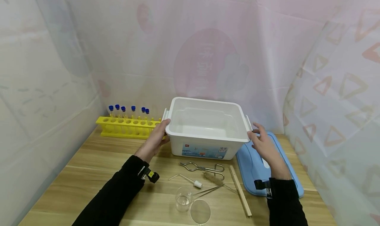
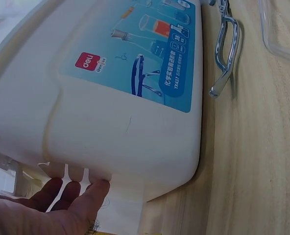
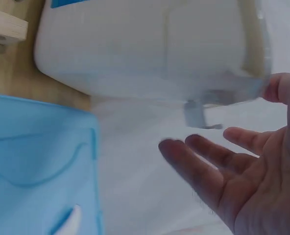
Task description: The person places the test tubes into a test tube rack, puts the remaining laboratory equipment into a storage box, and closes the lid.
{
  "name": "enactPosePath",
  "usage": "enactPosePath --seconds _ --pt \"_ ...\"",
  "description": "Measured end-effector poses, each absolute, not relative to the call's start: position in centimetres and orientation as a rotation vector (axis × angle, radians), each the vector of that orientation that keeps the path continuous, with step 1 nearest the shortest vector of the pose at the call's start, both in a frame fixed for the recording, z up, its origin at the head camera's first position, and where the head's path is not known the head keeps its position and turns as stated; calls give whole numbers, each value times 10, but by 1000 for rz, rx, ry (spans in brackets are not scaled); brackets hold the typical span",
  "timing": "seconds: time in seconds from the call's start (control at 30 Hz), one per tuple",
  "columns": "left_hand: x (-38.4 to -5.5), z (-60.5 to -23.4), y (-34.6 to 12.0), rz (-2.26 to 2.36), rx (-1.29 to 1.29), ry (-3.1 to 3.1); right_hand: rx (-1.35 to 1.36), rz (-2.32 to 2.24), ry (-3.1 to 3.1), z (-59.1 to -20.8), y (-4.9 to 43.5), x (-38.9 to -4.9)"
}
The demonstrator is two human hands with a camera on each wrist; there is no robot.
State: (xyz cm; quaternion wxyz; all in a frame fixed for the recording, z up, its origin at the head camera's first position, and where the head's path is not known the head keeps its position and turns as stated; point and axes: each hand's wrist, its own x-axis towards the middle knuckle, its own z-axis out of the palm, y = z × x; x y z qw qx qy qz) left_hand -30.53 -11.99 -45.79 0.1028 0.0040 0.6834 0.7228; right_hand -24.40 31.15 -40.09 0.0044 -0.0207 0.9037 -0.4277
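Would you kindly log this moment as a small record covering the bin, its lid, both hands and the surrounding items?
bin: white, uncovered, labelled on the front
lid: blue, lying to the bin's right
left hand: grips the bin's left end
right hand: thumb at the bin's right end
rack: yellow, left of the bin, holding blue-capped tubes
in front: tongs, brush, clear beaker, wooden strip

Offering free entry from above into the white bin (image 1: 177, 147); at its ends, meeting the left hand (image 1: 155, 138) and right hand (image 1: 264, 145). Running into the yellow rack (image 1: 124, 135) on the left, into tongs (image 1: 203, 168), brush (image 1: 213, 179) and wooden stick (image 1: 239, 190) in front.
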Motion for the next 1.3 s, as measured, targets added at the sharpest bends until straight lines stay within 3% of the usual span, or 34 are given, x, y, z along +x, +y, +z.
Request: enactPosePath --seconds 0.23,0.57,1.03,1.3 --pt "-305 -457 -120 2109 13 2033 -176 -1093 3126 -366 300 -217" --pt "-305 -460 -121 2089 41 2055 -610 -1077 3122 -343 258 -180" --pt "-303 -459 -121 2083 52 2065 -1003 -855 3009 -346 210 -156" --pt "-304 -457 -122 2077 53 2058 -1084 -724 2868 -365 180 -154"
